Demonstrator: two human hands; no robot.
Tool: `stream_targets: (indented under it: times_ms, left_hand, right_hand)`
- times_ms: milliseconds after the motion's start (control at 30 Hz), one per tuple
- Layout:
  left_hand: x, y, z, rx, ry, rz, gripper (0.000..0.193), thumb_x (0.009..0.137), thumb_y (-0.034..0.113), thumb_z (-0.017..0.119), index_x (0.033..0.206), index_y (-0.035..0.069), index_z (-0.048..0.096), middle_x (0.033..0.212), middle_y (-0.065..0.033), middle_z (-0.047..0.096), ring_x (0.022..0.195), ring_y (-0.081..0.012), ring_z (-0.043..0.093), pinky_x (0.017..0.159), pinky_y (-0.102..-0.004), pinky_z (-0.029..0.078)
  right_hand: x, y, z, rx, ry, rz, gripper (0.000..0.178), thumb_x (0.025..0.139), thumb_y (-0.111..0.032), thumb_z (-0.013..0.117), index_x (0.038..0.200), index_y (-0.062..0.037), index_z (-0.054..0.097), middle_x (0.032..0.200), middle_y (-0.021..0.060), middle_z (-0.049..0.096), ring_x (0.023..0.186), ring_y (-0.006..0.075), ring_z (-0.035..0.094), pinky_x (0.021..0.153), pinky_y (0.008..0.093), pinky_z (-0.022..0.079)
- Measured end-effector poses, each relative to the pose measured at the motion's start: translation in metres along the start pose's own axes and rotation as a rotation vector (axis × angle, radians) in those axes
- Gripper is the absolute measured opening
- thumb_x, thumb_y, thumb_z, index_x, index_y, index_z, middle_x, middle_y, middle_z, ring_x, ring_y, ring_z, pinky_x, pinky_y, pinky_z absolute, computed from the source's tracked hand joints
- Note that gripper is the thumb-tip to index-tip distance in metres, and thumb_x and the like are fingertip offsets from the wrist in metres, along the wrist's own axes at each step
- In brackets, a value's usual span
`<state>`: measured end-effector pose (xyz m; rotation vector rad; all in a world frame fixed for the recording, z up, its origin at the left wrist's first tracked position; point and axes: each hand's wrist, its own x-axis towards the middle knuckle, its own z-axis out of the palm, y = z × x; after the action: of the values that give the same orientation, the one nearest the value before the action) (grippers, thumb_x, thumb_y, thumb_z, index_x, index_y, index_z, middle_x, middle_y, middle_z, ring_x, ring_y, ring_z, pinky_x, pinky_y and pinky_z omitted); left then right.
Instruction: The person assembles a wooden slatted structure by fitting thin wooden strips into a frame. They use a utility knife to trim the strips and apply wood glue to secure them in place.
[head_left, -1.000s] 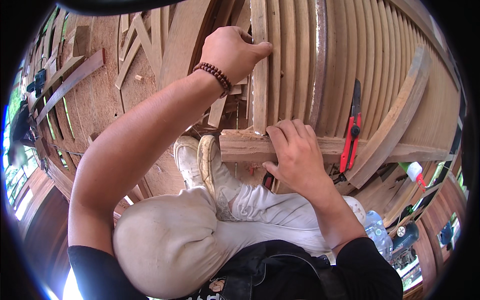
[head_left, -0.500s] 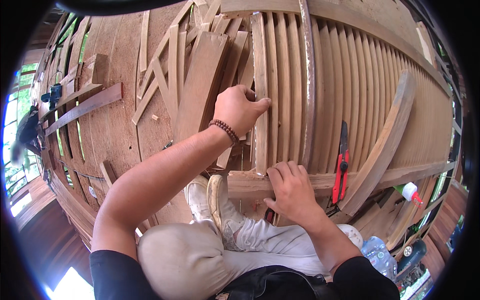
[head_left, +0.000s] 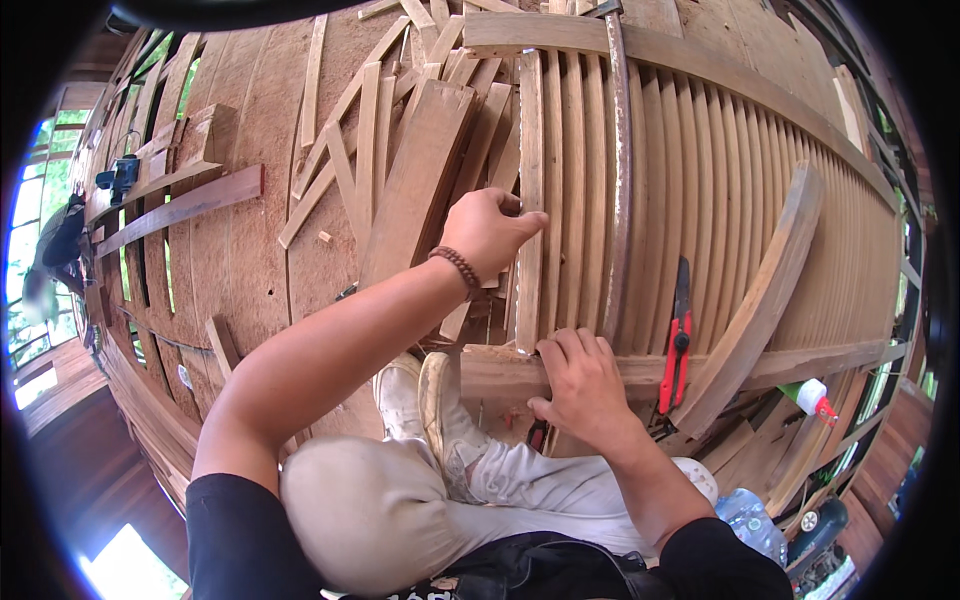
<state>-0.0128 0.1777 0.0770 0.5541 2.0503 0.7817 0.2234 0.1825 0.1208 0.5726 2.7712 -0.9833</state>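
A louvred wooden frame lies before me, with many thin slats set between two long rails. My left hand is closed on the outermost slat at the frame's left end, thumb over its face and fingers curled at its left edge. Those fingertips are partly hidden. My right hand grips the near rail close to that slat's lower end, fingers over the top and thumb on the near side. A long metal bar clamp crosses the frame right of both hands.
Red-handled cutter and a curved wood piece lie across the frame's right part. A glue bottle is beyond them. Offcuts and a thick board lie left of the frame. My shoes are just below the rail. Another person is far left.
The whole view has shifted slightly, so the scene sits a little lower. Both hands keep their places on the slat and the rail.
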Motion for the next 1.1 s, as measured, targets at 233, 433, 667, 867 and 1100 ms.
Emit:
stream_targets:
  times_ms: [233, 433, 667, 867, 1100]
  left_hand:
    - [-0.029, -0.009, -0.001, -0.055, -0.078, 0.081, 0.055, 0.087, 0.015, 0.064, 0.138, -0.005, 0.06, 0.122, -0.0245, 0.064, 0.106, -0.0286, 0.067, 0.09, -0.0363, 0.055]
    - [-0.043, -0.01, 0.004, 0.438, -0.021, 0.314, 0.066, 0.083, 0.013, 0.063, 0.146, -0.004, 0.052, 0.122, -0.0238, 0.054, 0.114, -0.0348, 0.058, 0.1, -0.0407, 0.049]
    - [-0.062, -0.009, -0.001, 0.88, -0.032, 0.625, 0.068, 0.077, 0.015, 0.065, 0.141, -0.006, 0.052, 0.114, -0.0171, 0.058, 0.111, -0.0334, 0.056, 0.098, -0.0414, 0.047]
    - [-0.08, -0.02, -0.059, 0.442, -0.201, 0.793, 0.051, 0.073, -0.003, 0.061, 0.122, 0.002, 0.07, 0.108, -0.0102, 0.061, 0.103, -0.026, 0.06, 0.093, -0.038, 0.051]
    - [-0.148, -0.051, -0.103, -0.698, -0.281, 0.11, 0.042, 0.083, -0.009, 0.058, 0.123, 0.001, 0.065, 0.111, -0.0074, 0.068, 0.104, -0.0138, 0.064, 0.091, -0.0281, 0.05]
  right_hand:
    - [-0.002, 0.0, 0.001, 0.056, 0.036, 0.03, 0.062, 0.065, -0.025, 0.089, 0.117, -0.0032, 0.063, 0.111, 0.0147, 0.06, 0.108, 0.0339, 0.057, 0.095, 0.0453, 0.045]
    - [-0.002, 0.0, 0.002, 0.063, 0.079, 0.024, 0.048, 0.07, -0.022, 0.086, 0.109, -0.0039, 0.062, 0.111, 0.0136, 0.059, 0.107, 0.0329, 0.057, 0.092, 0.045, 0.045]
    - [0.0, -0.001, 0.005, 0.079, 0.105, 0.041, 0.045, 0.071, -0.022, 0.084, 0.107, -0.0044, 0.064, 0.105, 0.0126, 0.06, 0.104, 0.0324, 0.058, 0.09, 0.0447, 0.046]
    - [0.002, 0.001, 0.015, 0.173, 0.227, 0.022, 0.037, 0.076, -0.017, 0.079, 0.107, -0.0041, 0.063, 0.098, 0.0145, 0.06, 0.096, 0.0348, 0.06, 0.086, 0.0463, 0.048]
    - [0.018, -0.013, 0.009, 0.26, 0.304, -0.078, 0.03, 0.081, -0.008, 0.073, 0.109, 0.0003, 0.064, 0.088, 0.0155, 0.062, 0.079, 0.0308, 0.063, 0.076, 0.0407, 0.053]
